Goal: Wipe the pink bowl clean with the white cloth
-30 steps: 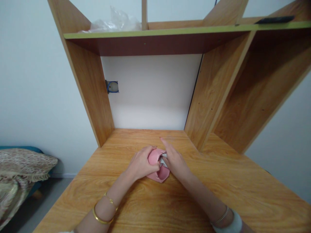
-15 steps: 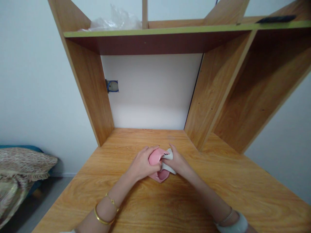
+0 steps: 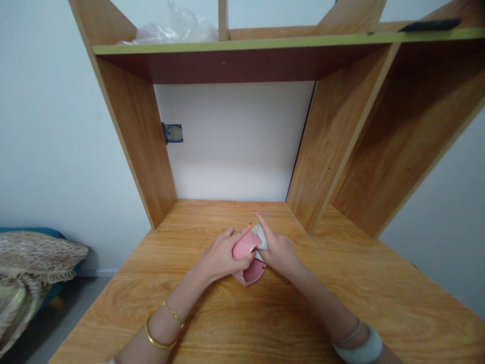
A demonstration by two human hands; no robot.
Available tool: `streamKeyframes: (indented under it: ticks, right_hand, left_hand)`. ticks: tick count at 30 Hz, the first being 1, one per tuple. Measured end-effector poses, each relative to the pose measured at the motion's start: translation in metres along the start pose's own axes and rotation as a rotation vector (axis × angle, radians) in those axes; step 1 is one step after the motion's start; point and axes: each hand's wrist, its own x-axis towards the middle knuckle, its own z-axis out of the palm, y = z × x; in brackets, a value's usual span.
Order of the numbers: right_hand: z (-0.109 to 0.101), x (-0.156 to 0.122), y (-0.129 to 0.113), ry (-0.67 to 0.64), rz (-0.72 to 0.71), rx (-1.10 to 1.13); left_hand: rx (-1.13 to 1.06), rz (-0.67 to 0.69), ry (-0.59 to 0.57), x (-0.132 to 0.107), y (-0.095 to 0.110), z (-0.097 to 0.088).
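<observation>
Just above the desk, my left hand [image 3: 223, 255] is wrapped round a glossy pink hollow container [image 3: 244, 246], thumb across its near side. The open, notched end of the container faces right and towards me; its exact kind is not clear. My right hand [image 3: 280, 252] grips a whitish cloth [image 3: 260, 236] against that open end, with part of the cloth at the rim. One finger of this hand points up and away from the cloth. The fingertips inside or behind the container are hidden.
The wooden desk [image 3: 242, 323] has upright side panels and a shelf [image 3: 223, 48] above. A clear plastic bag [image 3: 178, 28] and a dark flat object [image 3: 432, 25] lie on the shelf. An open wall socket box [image 3: 173, 133] shows wiring. A patterned blanket [image 3: 38, 258] hangs at left.
My right hand has shifted slightly up and left with the cloth, and less of the cloth shows below it. The left hand keeps hold of the pink container, nearly in place.
</observation>
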Motion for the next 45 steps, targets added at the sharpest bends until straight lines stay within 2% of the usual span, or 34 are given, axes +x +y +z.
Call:
streamKeyframes:
  ticks: [4,7,10,12,15,17,20,23,26,29,33,36,38,40,45]
  right_hand:
    - [0.007,0.002,0.008,0.072,0.195,0.211]
    - [0.016,0.006,0.015,0.195,0.312,0.466]
    - [0.028,0.008,0.019,0.287,0.296,0.697]
    - [0.037,0.009,0.019,0.264,0.278,0.816]
    - [0.047,0.01,0.014,0.216,0.292,0.878]
    - [0.048,0.012,0.012,0.208,0.308,0.864]
    - [0.042,0.013,0.012,0.198,0.341,0.776]
    - [0.031,0.012,0.016,0.193,0.374,0.568]
    - [0.021,0.01,0.018,0.174,0.352,0.357]
    - [0.018,0.009,0.017,0.148,0.332,0.268]
    - [0.022,0.011,0.017,0.142,0.339,0.366]
    - [0.023,0.013,0.017,0.12,0.421,0.546]
    - [0.02,0.013,0.016,0.1,0.458,0.584]
    - [0.015,0.012,0.014,0.084,0.448,0.471]
    - [0.001,0.006,0.009,0.061,0.319,-0.023]
  left_hand:
    - [-0.11,-0.04,0.111,-0.002,-0.012,0.002]
    - [-0.217,-0.062,0.14,-0.005,-0.018,0.011]
    - [-0.358,-0.024,0.129,-0.007,-0.015,0.026]
    - [-0.436,-0.044,0.147,-0.008,-0.011,0.035]
    - [-0.45,-0.153,0.182,-0.007,-0.008,0.04]
    - [-0.391,-0.189,0.195,-0.007,-0.006,0.036]
    - [-0.276,-0.167,0.217,-0.007,-0.002,0.025]
    - [-0.203,-0.133,0.199,-0.007,0.002,0.017]
    - [-0.177,-0.162,0.161,-0.007,0.005,0.014]
    - [-0.153,-0.196,0.159,-0.007,0.006,0.013]
    - [-0.083,-0.204,0.191,-0.008,0.004,0.014]
    - [-0.024,-0.193,0.201,-0.008,0.0,0.017]
    - [0.025,-0.189,0.185,-0.009,-0.001,0.018]
    - [0.065,-0.196,0.154,-0.009,0.002,0.018]
    - [0.103,-0.213,0.072,-0.01,0.013,0.015]
